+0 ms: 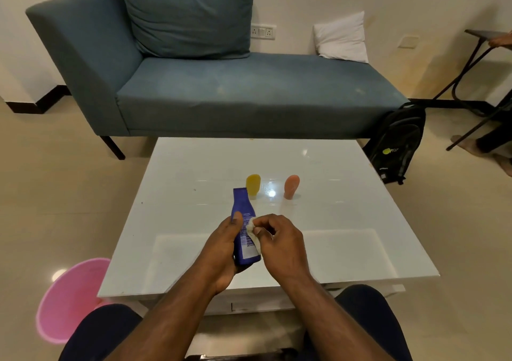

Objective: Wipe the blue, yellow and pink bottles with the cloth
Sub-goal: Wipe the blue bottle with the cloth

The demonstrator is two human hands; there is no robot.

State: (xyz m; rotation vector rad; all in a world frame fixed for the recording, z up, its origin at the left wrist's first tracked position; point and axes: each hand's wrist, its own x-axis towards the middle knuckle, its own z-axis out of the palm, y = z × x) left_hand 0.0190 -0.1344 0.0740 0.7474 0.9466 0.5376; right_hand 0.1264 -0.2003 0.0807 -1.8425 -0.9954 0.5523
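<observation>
Left hand (pixel 221 247) grips the blue bottle (pixel 243 227); right hand (pixel 279 243) pinches the cloth (pixel 253 234) against it: best rub lengthwise, turning the bottle

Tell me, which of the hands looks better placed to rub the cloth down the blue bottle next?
The right hand, probably. It already pinches the cloth against the blue bottle, while the left hand grips that bottle and steadies it.
</observation>
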